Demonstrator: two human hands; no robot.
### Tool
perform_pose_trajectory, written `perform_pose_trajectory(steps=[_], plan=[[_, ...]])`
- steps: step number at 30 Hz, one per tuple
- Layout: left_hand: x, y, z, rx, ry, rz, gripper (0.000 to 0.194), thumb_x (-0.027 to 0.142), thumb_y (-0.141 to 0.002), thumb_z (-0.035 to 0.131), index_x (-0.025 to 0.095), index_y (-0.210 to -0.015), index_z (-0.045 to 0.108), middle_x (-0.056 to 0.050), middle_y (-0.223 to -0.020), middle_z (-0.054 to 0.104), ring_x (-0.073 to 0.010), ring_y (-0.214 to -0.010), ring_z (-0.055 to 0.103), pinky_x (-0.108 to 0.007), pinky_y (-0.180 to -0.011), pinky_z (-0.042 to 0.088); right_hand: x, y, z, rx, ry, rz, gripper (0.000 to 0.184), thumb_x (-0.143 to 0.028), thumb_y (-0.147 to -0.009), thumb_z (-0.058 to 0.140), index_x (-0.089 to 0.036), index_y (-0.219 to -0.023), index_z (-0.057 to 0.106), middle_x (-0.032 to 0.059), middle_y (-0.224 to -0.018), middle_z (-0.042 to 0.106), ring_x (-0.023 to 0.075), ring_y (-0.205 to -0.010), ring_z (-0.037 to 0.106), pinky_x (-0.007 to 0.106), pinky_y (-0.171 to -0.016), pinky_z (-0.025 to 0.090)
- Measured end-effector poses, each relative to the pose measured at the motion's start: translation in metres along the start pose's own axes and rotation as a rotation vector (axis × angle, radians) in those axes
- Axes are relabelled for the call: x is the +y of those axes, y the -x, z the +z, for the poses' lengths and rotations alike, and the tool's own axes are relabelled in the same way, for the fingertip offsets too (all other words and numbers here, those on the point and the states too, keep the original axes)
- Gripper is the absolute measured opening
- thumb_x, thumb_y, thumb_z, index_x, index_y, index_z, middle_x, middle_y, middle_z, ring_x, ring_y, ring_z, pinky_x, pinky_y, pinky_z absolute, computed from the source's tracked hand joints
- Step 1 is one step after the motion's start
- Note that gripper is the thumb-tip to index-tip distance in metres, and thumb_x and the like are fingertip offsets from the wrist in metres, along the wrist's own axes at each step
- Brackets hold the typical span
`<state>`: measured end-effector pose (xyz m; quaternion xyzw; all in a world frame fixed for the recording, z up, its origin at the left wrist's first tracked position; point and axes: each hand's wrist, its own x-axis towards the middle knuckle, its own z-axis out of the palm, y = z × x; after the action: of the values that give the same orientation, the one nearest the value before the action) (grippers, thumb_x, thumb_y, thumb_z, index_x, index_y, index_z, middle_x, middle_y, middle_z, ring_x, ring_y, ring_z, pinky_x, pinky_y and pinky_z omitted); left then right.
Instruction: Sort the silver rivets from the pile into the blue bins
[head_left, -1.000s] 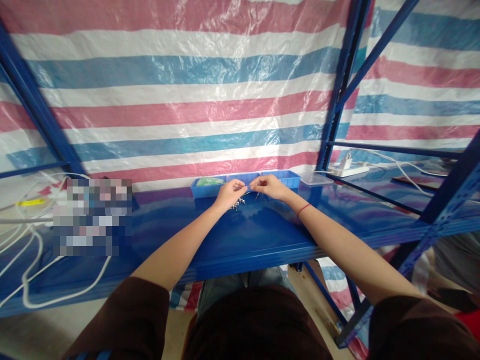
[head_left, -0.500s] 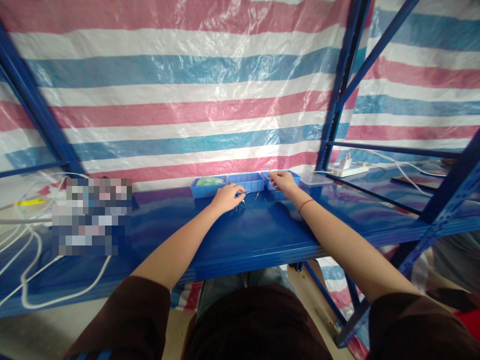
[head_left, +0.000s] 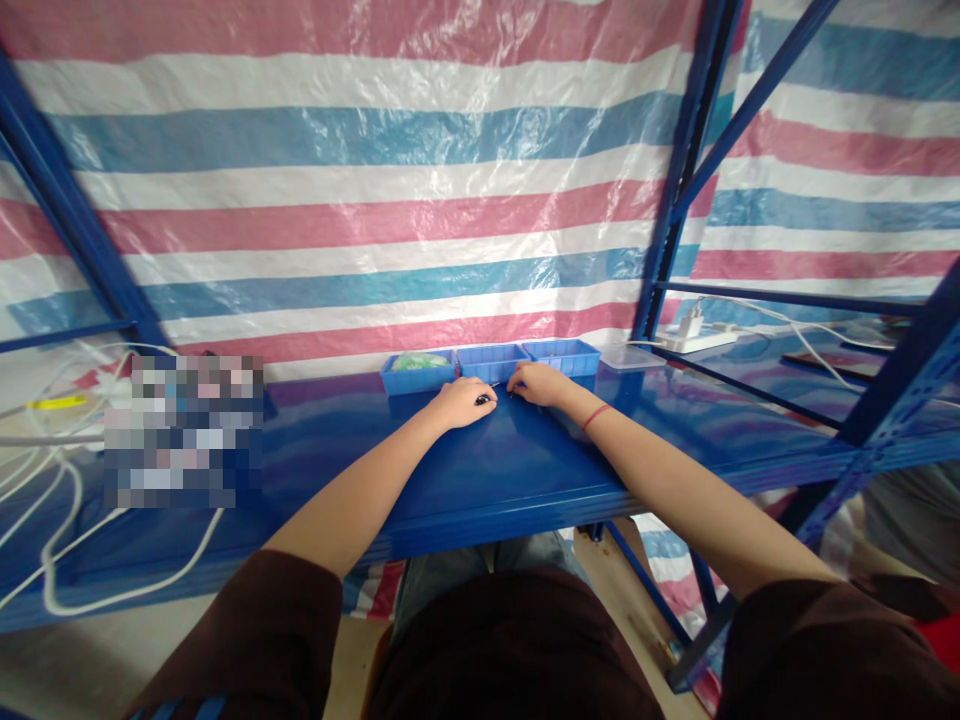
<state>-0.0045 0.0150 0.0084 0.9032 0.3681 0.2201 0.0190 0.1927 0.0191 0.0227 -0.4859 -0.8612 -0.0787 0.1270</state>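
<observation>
My left hand (head_left: 463, 402) rests low on the blue tabletop, its fingers curled around small dark and shiny metal pieces (head_left: 481, 400). Just beyond its fingertips lies a thin metal piece (head_left: 495, 385). To the right, my right hand (head_left: 538, 383) is pinched at the tabletop on a small metal piece (head_left: 512, 393), mostly hidden by the fingers. Behind the hands stand a blue bin holding a green bag (head_left: 418, 362), a middle blue bin (head_left: 491, 363) and a right blue bin (head_left: 566, 356), whose contents are hard to make out.
A clear plastic lid or tray (head_left: 634, 357) lies right of the bins, near a white power strip (head_left: 697, 340) with cables. White cables (head_left: 56, 500) and a blurred-out patch (head_left: 184, 430) occupy the left side. Blue metal posts (head_left: 667, 230) and a striped sheet (head_left: 390, 220) enclose the table.
My right hand has come down from the right bin to the tabletop and pinched a small metal piece there. My left hand has curled over the pieces beside it.
</observation>
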Motion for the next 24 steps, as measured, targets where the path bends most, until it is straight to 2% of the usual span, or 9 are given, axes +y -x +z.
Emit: perform_pose_trajectory(steps=[6, 12, 14, 19, 24], plan=[[0.000, 0.000, 0.000, 0.017, 0.037, 0.008, 0.018, 0.031, -0.075, 0.055, 0.024, -0.085, 0.069, -0.005, -0.095, 0.066, -0.0222, -0.095, 0.058, -0.032, -0.087, 0.042, -0.003, 0.000, 0.005, -0.025, 0.065, 0.004, 0.023, -0.010, -0.080, 0.045, -0.015, -0.088, 0.065, 0.0112, -0.098, 0.062, 0.0173, -0.081, 0.060, 0.024, -0.072, 0.041], [0.000, -0.001, -0.001, 0.017, -0.025, -0.059, 0.028, 0.036, -0.076, 0.055, 0.022, -0.098, 0.066, -0.008, -0.101, 0.065, -0.0247, -0.094, 0.060, -0.035, -0.085, 0.044, -0.008, -0.003, 0.005, 0.096, -0.122, -0.047, 0.026, -0.007, -0.079, 0.041, -0.011, -0.095, 0.062, 0.0099, -0.091, 0.066, 0.0156, -0.082, 0.058, 0.023, -0.075, 0.041], [0.000, -0.001, -0.001, 0.008, -0.041, -0.055, 0.028, 0.036, -0.077, 0.054, 0.021, -0.098, 0.066, -0.008, -0.103, 0.065, -0.0247, -0.095, 0.060, -0.034, -0.086, 0.044, -0.006, -0.002, 0.002, 0.067, -0.084, -0.046, 0.030, -0.005, -0.076, 0.044, -0.012, -0.097, 0.064, 0.0100, -0.094, 0.066, 0.0174, -0.085, 0.059, 0.024, -0.076, 0.041], [0.001, -0.001, -0.001, -0.020, -0.073, -0.047, 0.027, 0.036, -0.078, 0.052, 0.022, -0.096, 0.067, -0.007, -0.106, 0.065, -0.0240, -0.098, 0.059, -0.032, -0.086, 0.043, -0.004, 0.004, -0.008, -0.134, 0.014, 0.019, 0.036, -0.001, -0.066, 0.052, -0.019, -0.091, 0.070, 0.0073, -0.092, 0.069, 0.0206, -0.083, 0.062, 0.025, -0.070, 0.042], [0.004, 0.000, -0.003, -0.012, -0.052, -0.073, 0.025, 0.035, -0.077, 0.054, 0.023, -0.094, 0.068, -0.007, -0.105, 0.065, -0.0259, -0.099, 0.058, -0.034, -0.085, 0.044, -0.013, 0.006, -0.011, -0.109, 0.074, 0.014, 0.022, -0.009, -0.066, 0.055, -0.018, -0.079, 0.069, 0.0080, -0.080, 0.069, 0.0210, -0.073, 0.062, 0.027, -0.063, 0.041]])
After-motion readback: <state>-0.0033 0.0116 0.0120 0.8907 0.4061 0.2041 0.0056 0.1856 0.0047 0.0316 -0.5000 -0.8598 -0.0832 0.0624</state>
